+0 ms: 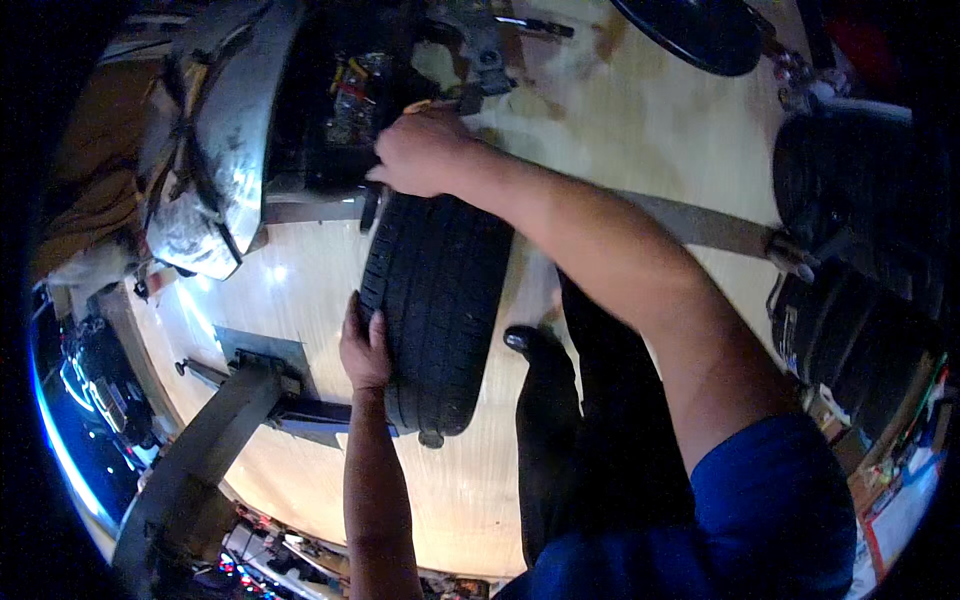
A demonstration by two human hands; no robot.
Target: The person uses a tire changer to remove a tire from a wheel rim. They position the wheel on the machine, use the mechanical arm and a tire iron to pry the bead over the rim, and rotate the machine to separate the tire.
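Black rubber tire [437,300] stands upright on the pale floor [640,120] beside the car [240,110]. Our left hand [364,345] presses flat on its side; our right hand [420,152] grips its top.

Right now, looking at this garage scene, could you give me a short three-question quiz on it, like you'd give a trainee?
1. True or false: both hands touch the tire.
2. Which hand rests at the tire's top, nearest the wheel well? A) left hand B) right hand
3. Fill in: the person's sleeve is ____ in colour.

Key: 1 true; 2 B; 3 blue.
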